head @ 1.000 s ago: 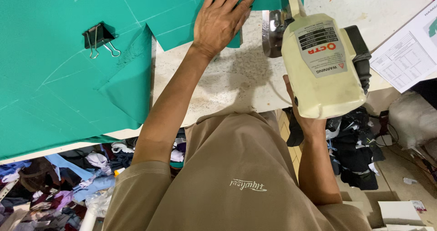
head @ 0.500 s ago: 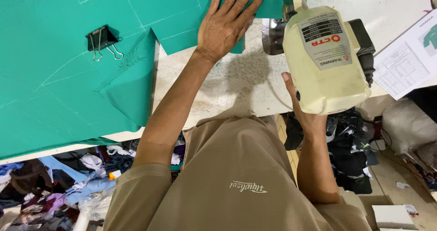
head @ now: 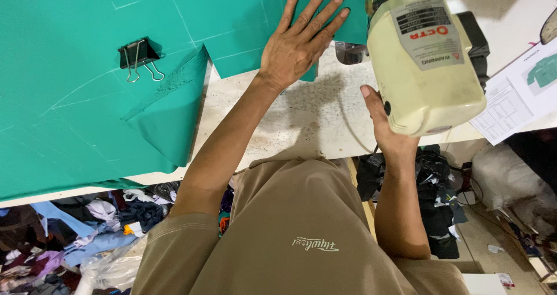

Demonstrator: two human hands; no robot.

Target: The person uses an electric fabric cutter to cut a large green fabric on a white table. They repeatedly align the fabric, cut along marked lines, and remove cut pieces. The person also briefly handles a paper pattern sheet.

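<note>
Left hand (head: 299, 42) lies flat and open, fingers spread, pressing the green fabric (head: 87, 97) on the table (head: 301, 121). Right hand (head: 386, 126) grips the cream cutting machine (head: 426, 63) from behind, at the left hand's three o'clock and just beside it. A binder clip (head: 138, 56) pins the layers at nine o'clock. Risk: the fingertips sit near the cutter; a slip could injure them. Unclamped fabric there may shift and spoil the cut.
</note>
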